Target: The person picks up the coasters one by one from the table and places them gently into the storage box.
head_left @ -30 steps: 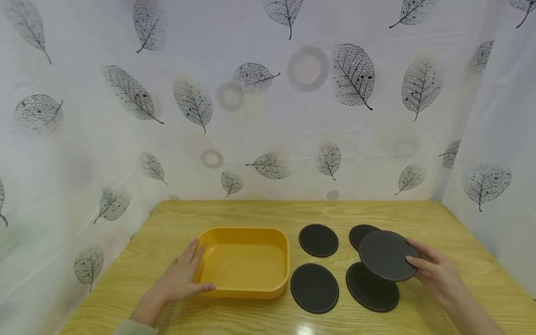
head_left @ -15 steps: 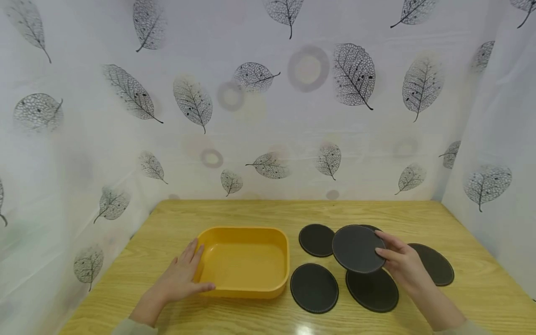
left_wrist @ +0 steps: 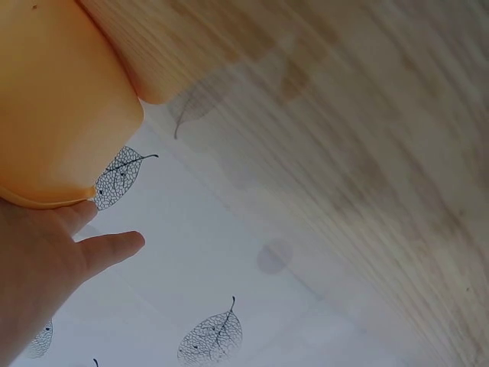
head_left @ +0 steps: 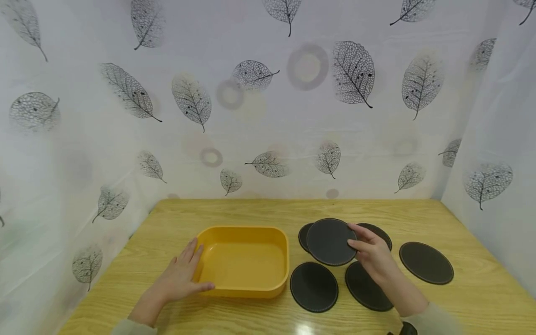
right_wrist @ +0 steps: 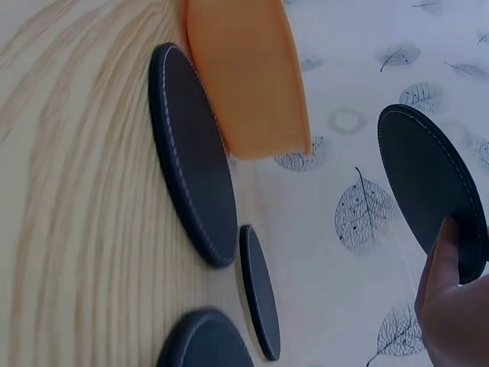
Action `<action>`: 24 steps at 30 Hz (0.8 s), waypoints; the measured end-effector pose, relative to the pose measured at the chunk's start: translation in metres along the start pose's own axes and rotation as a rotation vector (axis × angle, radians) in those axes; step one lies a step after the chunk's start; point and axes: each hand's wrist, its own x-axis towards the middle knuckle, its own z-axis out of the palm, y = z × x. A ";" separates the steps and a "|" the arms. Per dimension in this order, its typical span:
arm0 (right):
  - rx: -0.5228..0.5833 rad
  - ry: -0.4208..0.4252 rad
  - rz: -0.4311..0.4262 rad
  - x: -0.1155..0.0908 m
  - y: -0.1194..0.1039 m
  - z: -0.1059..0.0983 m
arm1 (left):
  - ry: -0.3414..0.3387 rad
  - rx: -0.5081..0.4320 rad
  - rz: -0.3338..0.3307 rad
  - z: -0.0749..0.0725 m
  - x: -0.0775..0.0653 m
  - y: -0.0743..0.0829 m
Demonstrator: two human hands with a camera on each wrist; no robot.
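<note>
One black disc (head_left: 328,242) in the right hand (head_left: 374,254), fingers tight on it; left hand (head_left: 177,274), fingers apart, on yellow tub (head_left: 240,294).

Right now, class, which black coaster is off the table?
The coaster pinched by the right hand; the other five coasters lie flat on the table.

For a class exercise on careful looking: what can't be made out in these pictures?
Head: part of the back left disc, behind the held disc.
Head: part of the front middle disc, behind the right hand.
Head: what the dark object is, cut off by the bottom edge.
Left wrist: part of the yellow tray, beyond the left and top edges.
Right wrist: part of the lowest disc, below the bottom edge.
</note>
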 end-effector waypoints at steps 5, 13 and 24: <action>0.021 0.035 0.036 0.009 0.008 0.015 | 0.009 0.001 0.003 0.001 -0.001 -0.001; 0.002 0.067 0.093 0.022 0.022 0.038 | 0.008 -0.002 -0.001 0.002 -0.001 -0.002; -0.003 0.076 0.165 0.036 0.038 0.067 | 0.006 -0.014 -0.007 0.002 -0.001 -0.002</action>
